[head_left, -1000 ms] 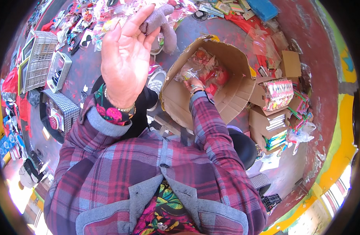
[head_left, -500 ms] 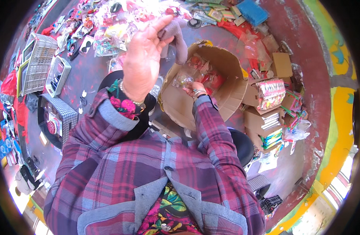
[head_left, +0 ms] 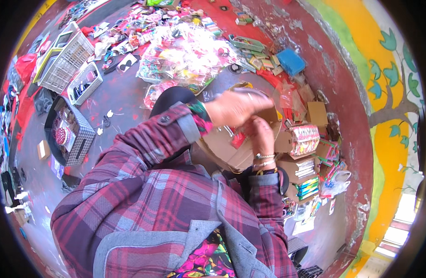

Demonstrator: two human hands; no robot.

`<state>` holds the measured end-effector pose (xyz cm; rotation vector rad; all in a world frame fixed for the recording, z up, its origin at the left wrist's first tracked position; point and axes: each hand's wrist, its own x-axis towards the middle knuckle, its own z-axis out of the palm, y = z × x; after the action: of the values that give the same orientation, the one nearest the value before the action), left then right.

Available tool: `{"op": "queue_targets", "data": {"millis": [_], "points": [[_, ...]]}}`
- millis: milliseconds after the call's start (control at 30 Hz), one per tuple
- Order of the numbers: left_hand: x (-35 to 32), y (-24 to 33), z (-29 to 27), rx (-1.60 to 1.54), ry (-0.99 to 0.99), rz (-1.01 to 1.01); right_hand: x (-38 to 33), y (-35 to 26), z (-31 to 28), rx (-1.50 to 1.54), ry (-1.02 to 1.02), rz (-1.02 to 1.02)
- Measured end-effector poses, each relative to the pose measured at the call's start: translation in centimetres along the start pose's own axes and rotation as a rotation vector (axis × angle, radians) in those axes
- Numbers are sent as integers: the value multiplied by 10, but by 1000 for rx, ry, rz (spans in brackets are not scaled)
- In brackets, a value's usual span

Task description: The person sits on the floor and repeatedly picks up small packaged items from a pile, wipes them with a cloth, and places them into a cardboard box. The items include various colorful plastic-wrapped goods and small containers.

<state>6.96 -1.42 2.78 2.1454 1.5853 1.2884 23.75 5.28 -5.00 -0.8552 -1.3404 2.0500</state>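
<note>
Far out beyond the person's left fingers, white plastic baskets (head_left: 67, 58) sat on the red floor, with a grey woven basket (head_left: 78, 139) nearer, below and left of those fingers. Past the fingertips spread a heap of clear-wrapped packets (head_left: 185, 51). The left hand (head_left: 236, 107) was raised over the cardboard box (head_left: 227, 148), fingers (head_left: 259, 99) curled together and pointing right, but whether they pinched anything could not be told. Just beneath them, the right hand (head_left: 259, 134) reached into the box, its fingers bent narrow around a small red packet (head_left: 237, 139), which lay inside the box touching those fingertips. Right of both hands stood stacked cardboard cartons (head_left: 298, 167) and a striped packet bundle (head_left: 305, 139), and farther off a blue box (head_left: 291, 61).
</note>
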Motion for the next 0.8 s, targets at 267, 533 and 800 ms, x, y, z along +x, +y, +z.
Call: {"op": "queue_targets", "data": {"millis": [267, 533, 800], "points": [[-39, 90, 55, 207, -361, 412, -36, -17, 30, 70, -9, 37], [-37, 78, 17, 278, -105, 480, -32, -67, 8, -1619, -164, -609], [-50, -130, -85, 719, 83, -386, -43, -102, 32, -2129, -426, -733]]}}
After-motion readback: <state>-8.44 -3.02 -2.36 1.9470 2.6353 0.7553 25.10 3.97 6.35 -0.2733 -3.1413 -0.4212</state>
